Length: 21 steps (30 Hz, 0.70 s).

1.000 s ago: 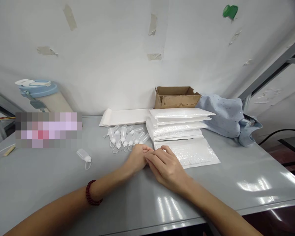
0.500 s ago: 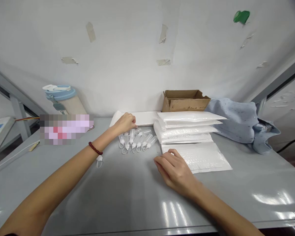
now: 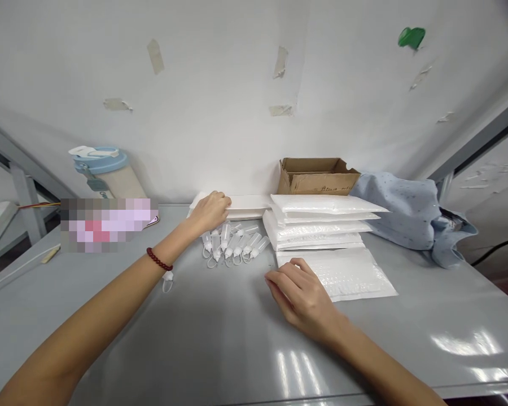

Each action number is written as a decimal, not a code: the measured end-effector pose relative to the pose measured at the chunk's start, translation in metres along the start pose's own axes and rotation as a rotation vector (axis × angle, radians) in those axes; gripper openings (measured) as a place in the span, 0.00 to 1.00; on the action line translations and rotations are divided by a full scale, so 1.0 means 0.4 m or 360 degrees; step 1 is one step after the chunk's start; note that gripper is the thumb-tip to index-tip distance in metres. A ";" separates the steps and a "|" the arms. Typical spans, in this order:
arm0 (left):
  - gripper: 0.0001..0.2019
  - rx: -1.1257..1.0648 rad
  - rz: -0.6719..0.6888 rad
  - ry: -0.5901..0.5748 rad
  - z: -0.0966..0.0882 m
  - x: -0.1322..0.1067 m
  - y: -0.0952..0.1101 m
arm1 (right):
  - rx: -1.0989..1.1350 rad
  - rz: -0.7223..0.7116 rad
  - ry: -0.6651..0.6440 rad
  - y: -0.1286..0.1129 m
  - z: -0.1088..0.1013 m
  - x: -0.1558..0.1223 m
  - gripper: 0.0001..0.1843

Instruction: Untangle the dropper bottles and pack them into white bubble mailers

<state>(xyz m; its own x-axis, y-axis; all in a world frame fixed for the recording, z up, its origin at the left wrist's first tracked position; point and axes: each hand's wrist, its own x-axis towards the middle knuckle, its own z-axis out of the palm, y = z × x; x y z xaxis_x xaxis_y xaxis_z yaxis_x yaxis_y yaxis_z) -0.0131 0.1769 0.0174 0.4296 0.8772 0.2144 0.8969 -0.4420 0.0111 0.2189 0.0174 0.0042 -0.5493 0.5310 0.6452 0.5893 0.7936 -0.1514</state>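
At the back of the table, my left hand (image 3: 211, 211) is closed on the near edge of a white sheet (image 3: 249, 201), the top one of a flat white stack against the wall. A narrow gap shows under that sheet. Several small clear plastic bottles (image 3: 236, 243) with white caps and loop straps lie just in front of this hand. Beside the padded envelope (image 3: 351, 273) lying flat on the right, my right hand (image 3: 305, 293) rests with its fingers curled together. Whatever may be inside them is hidden.
More white padded envelopes (image 3: 322, 223) are piled behind the flat one. Beyond them stand an open cardboard box (image 3: 319, 181) and a blue cloth (image 3: 400, 211). A blue-lidded tumbler (image 3: 114, 175) and a blurred-out pink item (image 3: 110, 223) are at the left. Another capped bottle (image 3: 168, 276) lies under my left forearm.
The white sheet's near edge has risen off the stack with my left hand, opening a gap below it. My right hand stays in place. The view has shifted slightly.
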 end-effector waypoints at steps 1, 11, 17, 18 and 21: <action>0.14 0.0035 -0.0029 0.0030 -0.001 -0.001 0.000 | 0.0005 0.0003 -0.0001 0.001 0.001 0.000 0.10; 0.15 0.0128 -0.0323 0.0695 -0.089 -0.055 -0.051 | 0.0168 0.0212 0.0074 0.006 0.001 -0.001 0.07; 0.05 -0.0058 -0.0091 0.1178 -0.122 -0.214 0.031 | 0.0924 0.0913 0.0093 0.008 -0.023 0.010 0.17; 0.05 -0.0121 0.0081 0.1250 -0.119 -0.247 0.047 | 0.1316 0.1126 0.0059 0.016 -0.030 0.014 0.23; 0.11 -0.0340 0.0396 0.1040 -0.097 -0.331 0.086 | 0.2170 0.1574 -0.0152 0.056 -0.057 0.022 0.38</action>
<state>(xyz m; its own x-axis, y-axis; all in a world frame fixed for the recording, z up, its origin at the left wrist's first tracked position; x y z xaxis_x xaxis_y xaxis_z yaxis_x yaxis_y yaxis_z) -0.0431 0.0381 0.0274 0.4079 0.4846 0.7738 0.7123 -0.6991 0.0623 0.2408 0.0329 0.0236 -0.3701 0.9208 -0.1229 -0.1718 -0.1978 -0.9651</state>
